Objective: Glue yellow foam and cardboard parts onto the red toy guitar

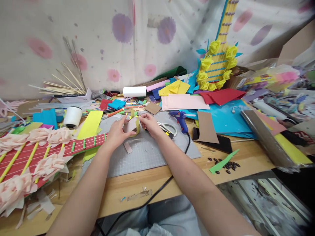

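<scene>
Both of my hands meet over the grey cutting mat (147,154) at the middle of the wooden table. My left hand (117,131) holds a small beige paper piece (131,125) edged by a curved yellow-green strip (136,128). My right hand (149,123) pinches the same strip at its top right. A small beige scrap (128,147) lies on the mat just below my left hand. Scissors (168,127) and a blue glue gun (180,118) lie right of my right hand.
A red paper guitar with pink paper flowers (36,154) lies at the left. A yellow paper guitar with yellow flowers (216,65) leans at the back right. Coloured paper sheets (184,101), a white roll (72,116), skewers (61,87), dark seeds (227,164) and a foil roll (263,137) crowd the table.
</scene>
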